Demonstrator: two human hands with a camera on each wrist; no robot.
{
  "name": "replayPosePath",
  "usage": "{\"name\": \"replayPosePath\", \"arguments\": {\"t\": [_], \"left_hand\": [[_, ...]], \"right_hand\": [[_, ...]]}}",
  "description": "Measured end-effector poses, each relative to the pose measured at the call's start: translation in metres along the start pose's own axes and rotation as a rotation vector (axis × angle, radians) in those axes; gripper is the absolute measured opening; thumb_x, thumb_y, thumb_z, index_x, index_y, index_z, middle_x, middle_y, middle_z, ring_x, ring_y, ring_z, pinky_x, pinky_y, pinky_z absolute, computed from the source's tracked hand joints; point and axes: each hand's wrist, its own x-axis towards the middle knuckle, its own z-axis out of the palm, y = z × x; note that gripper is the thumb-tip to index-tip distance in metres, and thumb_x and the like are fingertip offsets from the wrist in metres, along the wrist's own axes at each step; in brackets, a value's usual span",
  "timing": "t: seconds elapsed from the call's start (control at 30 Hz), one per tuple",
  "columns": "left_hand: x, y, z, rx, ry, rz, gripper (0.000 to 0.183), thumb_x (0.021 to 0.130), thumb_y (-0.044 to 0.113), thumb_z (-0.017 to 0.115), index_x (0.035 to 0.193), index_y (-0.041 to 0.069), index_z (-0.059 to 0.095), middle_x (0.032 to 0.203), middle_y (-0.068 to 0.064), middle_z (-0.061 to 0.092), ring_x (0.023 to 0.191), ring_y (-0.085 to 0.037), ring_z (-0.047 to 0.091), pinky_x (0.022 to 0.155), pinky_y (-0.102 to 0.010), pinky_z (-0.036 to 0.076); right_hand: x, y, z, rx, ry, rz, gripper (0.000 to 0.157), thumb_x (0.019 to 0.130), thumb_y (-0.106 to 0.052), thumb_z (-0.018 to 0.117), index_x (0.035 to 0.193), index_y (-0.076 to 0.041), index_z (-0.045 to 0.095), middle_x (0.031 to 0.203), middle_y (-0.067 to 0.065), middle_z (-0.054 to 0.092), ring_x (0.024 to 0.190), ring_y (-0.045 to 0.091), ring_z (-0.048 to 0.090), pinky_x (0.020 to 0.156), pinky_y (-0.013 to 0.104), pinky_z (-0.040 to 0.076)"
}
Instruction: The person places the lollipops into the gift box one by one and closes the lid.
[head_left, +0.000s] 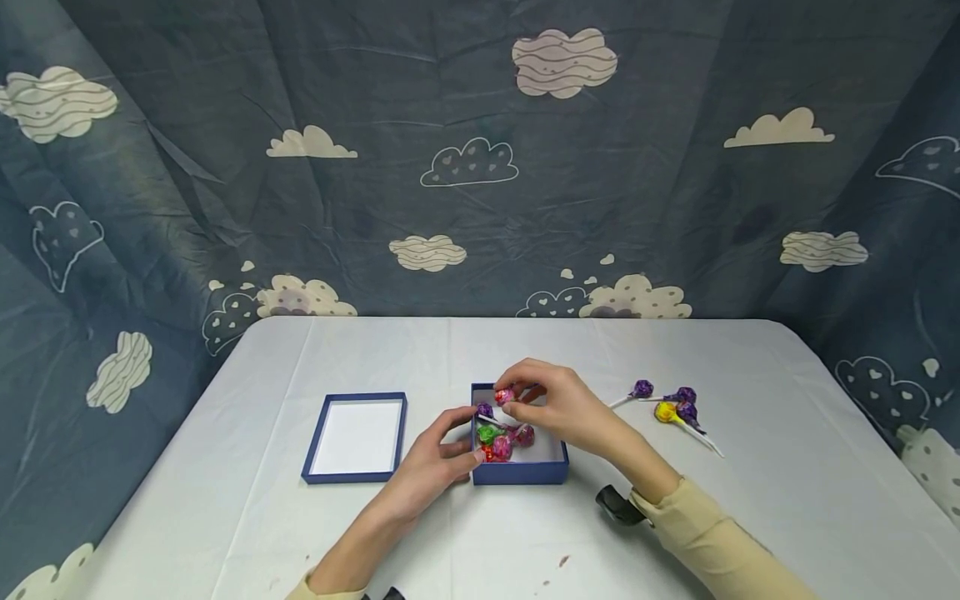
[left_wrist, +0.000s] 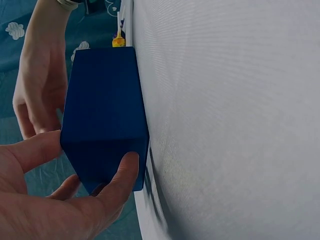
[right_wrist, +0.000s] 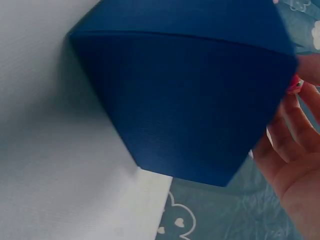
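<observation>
Head, box: open-topped blue cardboard-looking box, pale inside, on the white cloth-covered desk — between both hands, handy for either.
Head, left hand: left hand grips the box's left side, fingertips at rim — probably bracing it.
Head, right hand: right hand over the box; grip pinched on a round red-and-pink wrapped lollipop, above the box's back-left part.
Head, contents: green, purple, pink, red wrapped lollipops bunched left inside.
Head, lid: shallow blue-edged white lid, inside up, left of box — apparently parked out of the way.
Head, loose sweets: three purple lollipops, one yellow lollipop, right of box; likely easy right-hand reach.
Left wrist, hold: one fingertip low on outer wall, another digit at top edge; looks steadying.
Right wrist, pinch: red wrapper between digits beside rim; stick angle can't tell.
</observation>
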Motion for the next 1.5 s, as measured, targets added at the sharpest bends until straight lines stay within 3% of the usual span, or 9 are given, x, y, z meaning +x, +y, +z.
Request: {"name": "replayPosePath", "arguments": {"t": [0.27,0.43,0.67,1.23,1.5], "left_hand": [[-0.001,0.0,-0.001,-0.006,-0.004,0.0,0.062,0.09,0.008,0.067,0.146,0.011,0.042,0.155,-0.016,0.028,0.123,-0.034,0.053,0.089,-0.039,0.052],[-0.001,0.0,-0.002,-0.011,-0.003,0.002,0.061,0.09,0.009,0.067,0.146,0.01,0.043,0.155,-0.016,0.028,0.123,-0.034,0.053,0.088,-0.039,0.052],[-0.001,0.0,-0.002,-0.007,0.002,0.0,0.061,0.089,0.008,0.067,0.145,0.011,0.044,0.155,-0.016,0.028,0.123,-0.034,0.053,0.088,-0.038,0.052],[0.0,-0.001,-0.001,0.027,0.017,-0.007,0.061,0.089,0.008,0.067,0.145,0.013,0.044,0.153,-0.014,0.032,0.122,-0.034,0.053,0.086,-0.04,0.052],[0.001,-0.001,-0.001,0.014,0.013,-0.013,0.061,0.089,0.008,0.067,0.145,0.013,0.044,0.153,-0.013,0.032,0.122,-0.032,0.054,0.087,-0.041,0.051]], "right_hand": [[0.004,0.008,0.007,-0.054,-0.052,0.026,0.021,0.088,-0.007,0.073,0.109,-0.008,0.07,0.102,-0.004,0.065,0.089,0.011,0.062,0.084,0.04,0.054],[0.007,0.008,0.009,-0.091,-0.062,0.073,0.022,0.086,-0.006,0.074,0.108,-0.008,0.071,0.102,-0.003,0.065,0.088,0.013,0.062,0.08,0.033,0.054],[0.01,0.01,0.013,-0.141,-0.117,0.076,0.022,0.087,-0.004,0.074,0.108,-0.008,0.071,0.101,-0.003,0.066,0.089,0.014,0.062,0.076,0.028,0.053],[0.016,0.011,0.021,-0.236,-0.089,0.158,0.018,0.085,-0.007,0.076,0.102,-0.013,0.074,0.082,-0.008,0.067,0.074,0.008,0.061,0.068,0.03,0.05],[0.019,0.01,0.026,-0.282,-0.075,0.193,0.016,0.081,-0.008,0.078,0.095,-0.013,0.074,0.082,-0.009,0.068,0.074,0.005,0.06,0.069,0.031,0.049]]}}
